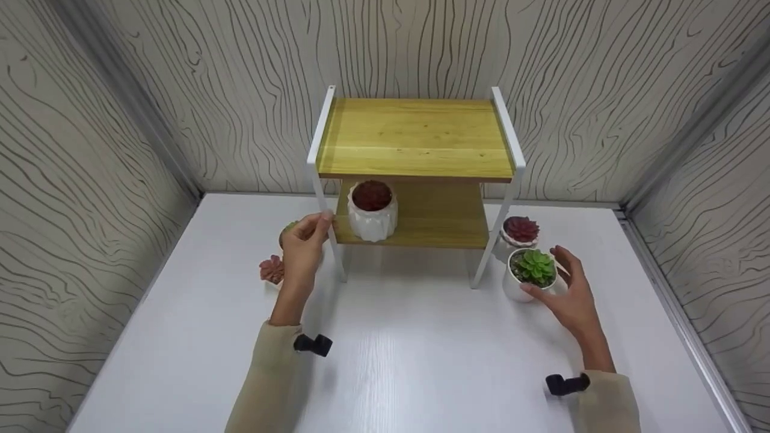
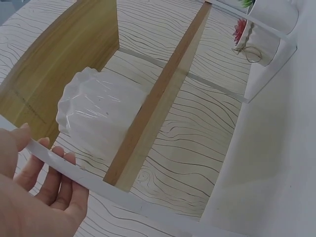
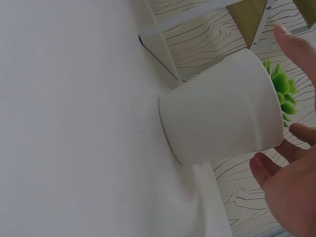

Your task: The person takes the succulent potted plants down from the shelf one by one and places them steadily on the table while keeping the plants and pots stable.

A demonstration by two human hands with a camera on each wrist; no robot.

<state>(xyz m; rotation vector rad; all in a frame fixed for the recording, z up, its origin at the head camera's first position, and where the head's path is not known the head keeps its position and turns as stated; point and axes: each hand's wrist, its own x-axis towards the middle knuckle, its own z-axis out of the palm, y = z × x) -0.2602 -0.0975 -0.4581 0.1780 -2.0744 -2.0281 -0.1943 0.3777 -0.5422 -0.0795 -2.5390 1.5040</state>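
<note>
My left hand (image 1: 302, 243) grips the white left post of a two-tier wooden shelf (image 1: 415, 135); in the left wrist view its fingers (image 2: 49, 190) curl behind the metal frame (image 2: 74, 172). On the lower board stands a white ribbed pot (image 1: 373, 224) with a dark red plant. At the right, my right hand (image 1: 571, 294) is spread around a white pot (image 3: 222, 108) holding a green succulent (image 1: 534, 267). In the right wrist view the thumb stands off the pot, while the fingers are at its rim; firm contact cannot be told. The pot stands upright on the table.
Behind the green succulent's pot is a white pot with a dark red succulent (image 1: 521, 231). Left of the shelf, a reddish succulent (image 1: 272, 270) and another potted plant (image 1: 289, 231) are partly hidden by my left arm. Wood-patterned panels (image 1: 252, 90) enclose the white table (image 1: 385, 361).
</note>
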